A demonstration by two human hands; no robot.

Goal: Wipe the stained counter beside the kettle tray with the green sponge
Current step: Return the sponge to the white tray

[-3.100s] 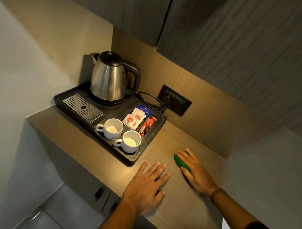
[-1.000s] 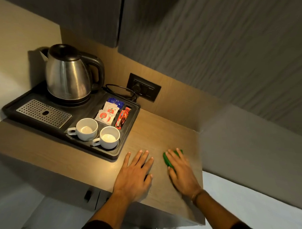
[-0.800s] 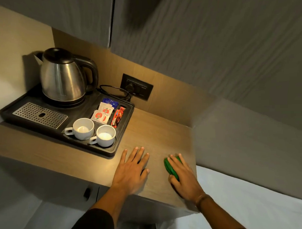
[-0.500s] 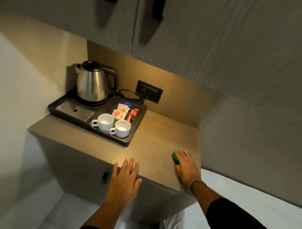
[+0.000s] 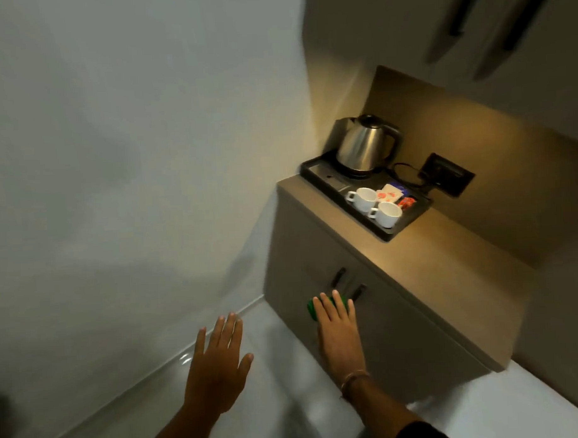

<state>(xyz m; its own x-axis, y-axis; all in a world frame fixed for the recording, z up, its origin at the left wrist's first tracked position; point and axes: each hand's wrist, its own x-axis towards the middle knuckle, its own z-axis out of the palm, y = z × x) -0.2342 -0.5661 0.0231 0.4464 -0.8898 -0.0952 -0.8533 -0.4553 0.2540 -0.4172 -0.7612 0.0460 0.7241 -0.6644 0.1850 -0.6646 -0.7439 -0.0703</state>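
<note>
the green sponge [image 5: 312,308] is held under the flat fingers of the right hand [image 5: 338,333], in front of the cupboard door [image 5: 393,339] and well clear of the tabletop [image 5: 446,265]. the left hand [image 5: 217,365] is spread wide and empty. no wiping contact is made; if staining remains, which cannot be told, the sponge must be raised beside the tray [image 5: 409,222].

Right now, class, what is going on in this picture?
A person stands back from a counter. The right hand holds a green sponge under flat fingers, in front of the cabinet doors below the counter, not on top. The left hand hangs open and empty over the floor. On the counter, a tray carries a kettle and two cups.
</note>
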